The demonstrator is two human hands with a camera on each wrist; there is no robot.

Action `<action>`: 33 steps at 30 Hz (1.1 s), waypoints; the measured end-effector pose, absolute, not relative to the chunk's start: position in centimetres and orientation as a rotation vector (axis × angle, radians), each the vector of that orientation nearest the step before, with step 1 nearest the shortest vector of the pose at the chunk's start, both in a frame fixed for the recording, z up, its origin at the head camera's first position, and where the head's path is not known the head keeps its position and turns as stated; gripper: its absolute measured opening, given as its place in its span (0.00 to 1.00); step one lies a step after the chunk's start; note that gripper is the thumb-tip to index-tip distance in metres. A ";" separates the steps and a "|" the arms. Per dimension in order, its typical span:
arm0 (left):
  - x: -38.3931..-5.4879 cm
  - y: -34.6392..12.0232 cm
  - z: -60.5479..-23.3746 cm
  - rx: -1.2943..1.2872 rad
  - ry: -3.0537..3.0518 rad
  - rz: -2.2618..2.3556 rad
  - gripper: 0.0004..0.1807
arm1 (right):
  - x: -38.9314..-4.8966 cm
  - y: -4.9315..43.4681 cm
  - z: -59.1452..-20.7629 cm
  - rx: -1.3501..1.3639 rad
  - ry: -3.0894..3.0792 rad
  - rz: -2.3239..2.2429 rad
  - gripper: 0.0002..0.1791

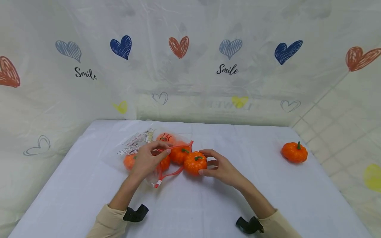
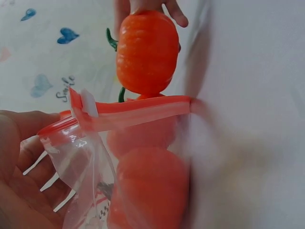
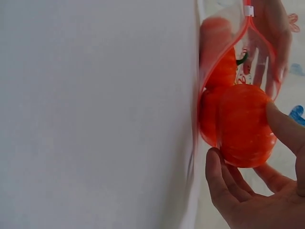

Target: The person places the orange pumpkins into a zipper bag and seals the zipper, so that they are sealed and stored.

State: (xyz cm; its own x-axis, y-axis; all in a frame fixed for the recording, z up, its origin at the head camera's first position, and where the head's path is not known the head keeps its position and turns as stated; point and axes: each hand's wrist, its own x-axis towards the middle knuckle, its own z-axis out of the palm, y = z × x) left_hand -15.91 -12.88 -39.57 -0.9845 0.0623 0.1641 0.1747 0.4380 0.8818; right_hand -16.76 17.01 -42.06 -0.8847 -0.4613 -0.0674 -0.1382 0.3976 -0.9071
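Note:
A clear zip bag [image 1: 135, 145] with a red zip edge [image 2: 143, 107] and printed figures lies on the table, its mouth spread toward the right. Several small orange pumpkins [image 2: 150, 186] with green stems are inside it. My left hand [image 1: 148, 159] pinches the upper side of the bag's mouth between thumb and fingers. At the opening, my right hand [image 1: 223, 169] grips another orange pumpkin [image 1: 195, 163] from its right side, thumb and fingers around it. That pumpkin overlaps one just inside the mouth [image 1: 179, 154]. A white slider [image 2: 89, 102] sits on the zip edge.
One more orange pumpkin [image 1: 294, 152] stands alone toward the table's right edge. White cloth covers the table [image 1: 190, 208]. Behind and at the sides hangs a pale curtain [image 1: 190, 76] printed with hearts. Black wrist cameras are on both sleeves.

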 end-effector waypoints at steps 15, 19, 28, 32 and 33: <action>-15.9 -13.0 -39.4 -0.257 -2.574 -1.587 0.03 | -17.2 15.0 -42.5 -0.424 2.429 -1.507 0.38; -15.9 -13.1 -39.5 -0.273 -2.577 -1.573 0.03 | -17.3 14.3 -42.6 -0.392 2.447 -1.520 0.38; -16.0 -13.2 -39.6 -0.269 -2.573 -1.576 0.03 | -17.3 12.6 -42.3 -0.297 2.514 -1.519 0.37; -16.1 -13.2 -39.6 -0.244 -2.571 -1.572 0.04 | -17.3 12.1 -42.4 -0.285 2.525 -1.519 0.37; -16.1 -13.2 -39.6 -0.240 -2.570 -1.569 0.03 | -17.3 12.0 -42.5 -0.285 2.526 -1.516 0.38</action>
